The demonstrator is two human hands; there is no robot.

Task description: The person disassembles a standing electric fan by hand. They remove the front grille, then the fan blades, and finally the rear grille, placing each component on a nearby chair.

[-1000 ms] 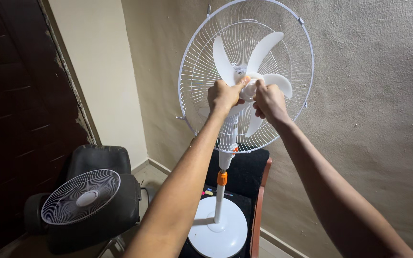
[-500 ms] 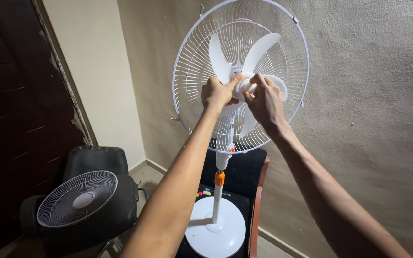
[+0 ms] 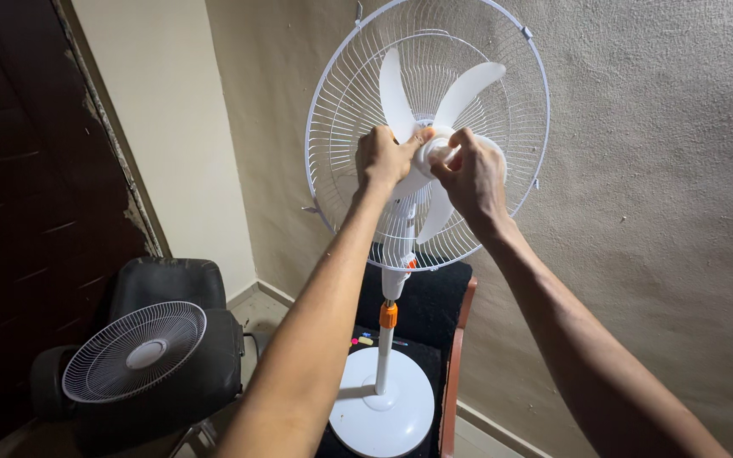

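A white pedestal fan (image 3: 386,280) is standing against a rough beige wall (image 3: 655,170), its round base (image 3: 381,403) resting on a dark cloth over a seat with a reddish wooden frame (image 3: 456,373). The front grille is off, leaving the rear wire guard (image 3: 341,110) open toward the camera, and the white blade set (image 3: 434,127) is sitting in the middle of that guard, with blades reaching out toward 12, 1 and 6 o'clock. Both arms are stretching up from the bottom of the view to the hub. The left hand (image 3: 381,159) is closing as a loose fist at 9 o'clock of the hub, its thumb pressing against the hub's edge and its fingers curled together. The right hand (image 3: 471,174) is sitting at 3 o'clock of the hub, its fingers (image 3: 460,144) pinching the small white cap (image 3: 436,151) at the hub's centre. An orange collar (image 3: 390,315) is ringing the pole below the guard. At 7 o'clock from the fan, well apart from it, the loose front grille (image 3: 133,350) is leaning on a black padded chair (image 3: 171,293), beside a dark wooden door (image 3: 27,212).
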